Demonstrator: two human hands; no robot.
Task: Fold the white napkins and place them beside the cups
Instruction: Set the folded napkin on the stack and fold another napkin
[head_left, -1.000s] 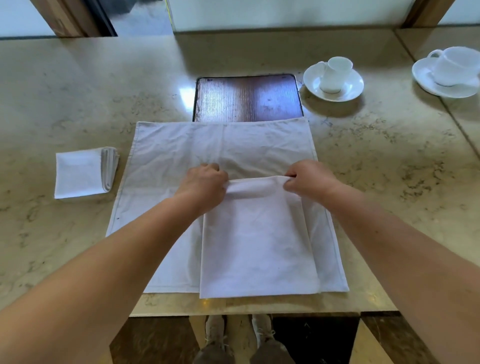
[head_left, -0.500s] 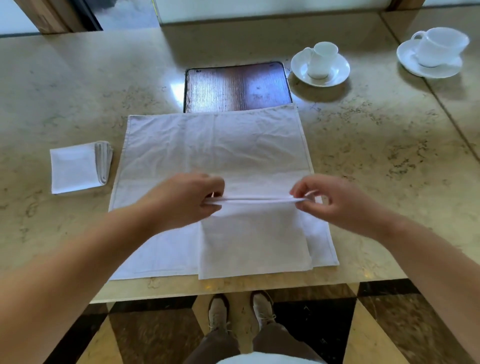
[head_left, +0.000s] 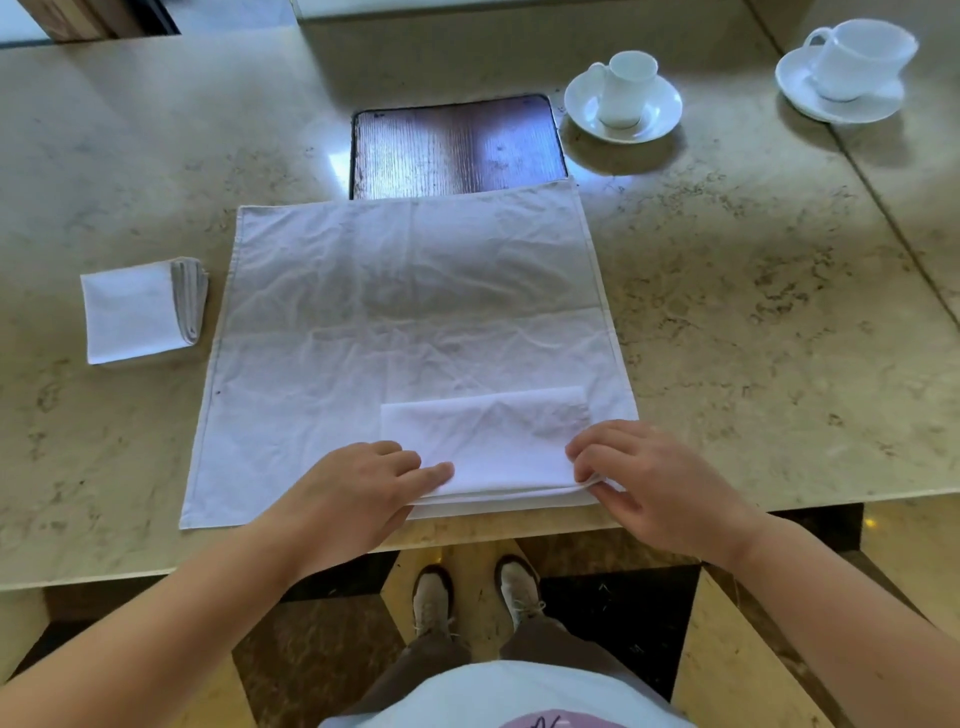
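So since a second ago the far edge of the napkin got pulled toward the table's near edge, and it's now a flat folded rectangle instead of a tall panel. It sits on a big spread white cloth, near its front right corner. Two white cups on saucers: one just past the dark wood inset, another far right; can't see inside either. Folded napkin stack lies well left on the beige marble table. Cloth is wrinkly, matte. Left hand lies palm down, fingers straight, pressing the left end; right hand pinches the stacked layers at the right corner.
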